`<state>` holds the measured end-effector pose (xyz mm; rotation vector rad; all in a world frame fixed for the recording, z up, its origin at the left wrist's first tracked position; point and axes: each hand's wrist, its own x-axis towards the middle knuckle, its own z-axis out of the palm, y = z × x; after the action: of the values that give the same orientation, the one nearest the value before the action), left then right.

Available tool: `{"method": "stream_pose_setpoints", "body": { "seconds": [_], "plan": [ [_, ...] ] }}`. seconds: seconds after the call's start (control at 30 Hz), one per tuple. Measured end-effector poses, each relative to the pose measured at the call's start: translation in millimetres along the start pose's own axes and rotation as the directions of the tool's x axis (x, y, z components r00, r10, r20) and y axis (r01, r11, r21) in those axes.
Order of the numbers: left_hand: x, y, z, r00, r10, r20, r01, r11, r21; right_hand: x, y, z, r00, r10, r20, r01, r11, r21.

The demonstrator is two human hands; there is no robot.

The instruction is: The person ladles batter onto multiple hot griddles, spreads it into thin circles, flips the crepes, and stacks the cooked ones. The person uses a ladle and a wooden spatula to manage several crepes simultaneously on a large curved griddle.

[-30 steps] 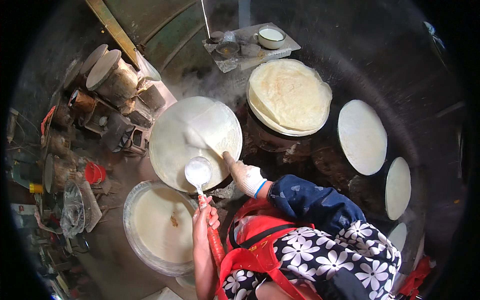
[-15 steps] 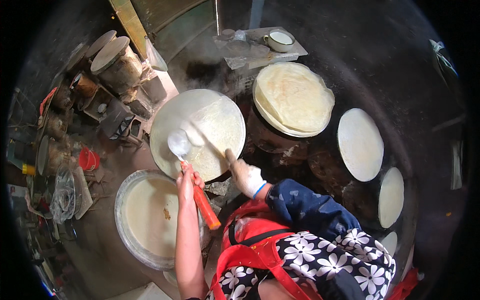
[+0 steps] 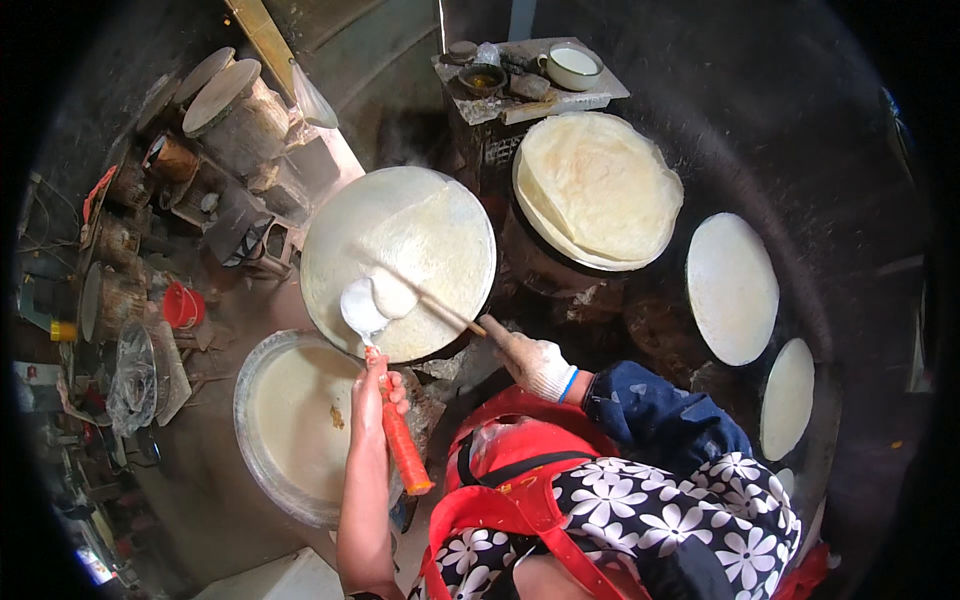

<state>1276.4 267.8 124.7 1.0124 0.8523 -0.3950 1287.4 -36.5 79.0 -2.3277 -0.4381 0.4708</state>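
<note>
A crumpled clear plastic bundle point(image 3: 135, 378) sits below and to the left of a small red bucket point(image 3: 183, 306), with a little yellow object point(image 3: 63, 330) farther to the bucket's left. Above the bucket in the view stands a drum with a round, flat top point(image 3: 222, 98), and up to its right a pale bag point(image 3: 313, 98) hangs by a yellowish beam point(image 3: 262, 38). Well off to the bucket's upper right, a grimy slab point(image 3: 609, 84) carries a pale, dark-rimmed mug point(image 3: 579, 83) and a dark bowl point(image 3: 483, 92).
</note>
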Motion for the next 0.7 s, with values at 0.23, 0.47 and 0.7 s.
{"method": "stream_pose_setpoints", "body": {
  "seconds": [0.23,0.47,0.7],
  "plan": [
    [3.5,-14.5,20.8,1.0,0.004,0.024,-0.003,0.998,-0.065,8.9,-15.8,72.7,0.998,0.053,-0.027,-0.038,0.919,0.392],
    [-8.7,25.4,-10.3,0.994,0.096,0.049,-0.081,0.967,-0.243,24.3,-58.5,-11.6,0.997,-0.063,0.034,0.067,0.987,-0.147],
    [-9.8,51.4,0.7,0.77,-0.014,0.638,0.518,0.599,-0.611,46.6,-14.5,23.9,0.99,0.117,-0.082,-0.134,0.959,-0.249]
  ]
}}
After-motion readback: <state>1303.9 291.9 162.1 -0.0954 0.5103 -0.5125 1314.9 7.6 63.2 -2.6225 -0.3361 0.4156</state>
